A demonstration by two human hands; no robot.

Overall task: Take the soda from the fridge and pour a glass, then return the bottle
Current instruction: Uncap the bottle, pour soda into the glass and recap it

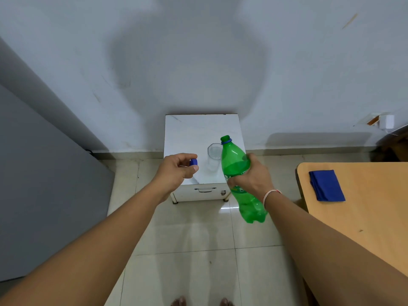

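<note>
A green plastic soda bottle [234, 160] is held around its middle by my right hand [251, 180], tilted with its open neck leaning up and left, close to the rim of the glass. The clear glass [213, 156] stands on a small white cabinet [194, 133] against the wall. My left hand [178, 168] hovers over the cabinet's left front, pinching the blue bottle cap [193, 162] between thumb and fingers. I cannot tell how much liquid the glass holds.
The grey fridge side [44, 184] fills the left. A wooden table [364, 206] with a folded blue cloth [326, 185] lies at the right. Tiled floor [198, 250] stretches in front, my bare toes at the bottom edge.
</note>
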